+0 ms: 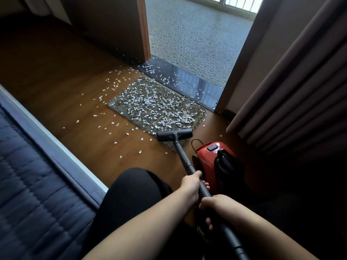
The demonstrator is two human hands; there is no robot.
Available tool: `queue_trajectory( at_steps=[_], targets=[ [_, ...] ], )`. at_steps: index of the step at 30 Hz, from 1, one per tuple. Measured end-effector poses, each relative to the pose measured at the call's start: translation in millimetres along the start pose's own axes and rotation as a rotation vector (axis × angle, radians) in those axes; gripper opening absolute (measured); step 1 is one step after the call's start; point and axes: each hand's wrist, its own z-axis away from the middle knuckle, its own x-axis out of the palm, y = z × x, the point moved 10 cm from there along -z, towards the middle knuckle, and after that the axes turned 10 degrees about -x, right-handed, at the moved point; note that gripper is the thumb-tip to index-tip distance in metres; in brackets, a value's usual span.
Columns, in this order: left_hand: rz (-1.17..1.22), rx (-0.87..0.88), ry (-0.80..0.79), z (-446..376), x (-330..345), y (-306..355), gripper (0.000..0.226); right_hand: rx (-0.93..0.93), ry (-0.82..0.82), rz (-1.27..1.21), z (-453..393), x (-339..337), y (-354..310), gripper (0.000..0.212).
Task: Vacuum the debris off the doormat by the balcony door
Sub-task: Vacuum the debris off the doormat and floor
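While both hands, left hand (pixel 191 182) and right hand (pixel 216 205), grip the vacuum wand (pixel 183 156), its floor head (pixel 174 135) sits at the doormat's (pixel 155 107) near edge; paper debris (pixel 150 102) covers nearly all of it, so vacuuming has barely begun.

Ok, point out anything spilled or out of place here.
Small white paper-like scraps litter the grey rectangular doormat and have scattered beyond it onto the brown wooden floor and the dark glossy door threshold.
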Motion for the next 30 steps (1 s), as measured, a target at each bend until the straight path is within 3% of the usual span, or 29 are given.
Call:
queue_trajectory(
  at_steps=[5,17,30],
  targets=[
    [0.015,-0.016,-0.008,1.7,-1.0,-2.6,0.024,0.03,0.022,-0.014,-9.2,0.0,9.2,0.003],
    [-0.03,-0.05,-0.022,-6.4,4.4,5.9,0.02,0.008,0.057,0.019,-26.8,-6.5,2.0,0.014],
    [-0.057,-0.008,-0.022,-5.1,10.9,32.3,0.018,-0.027,0.003,0.046,-42.8,-9.3,-17.2,0.009]
  ],
)
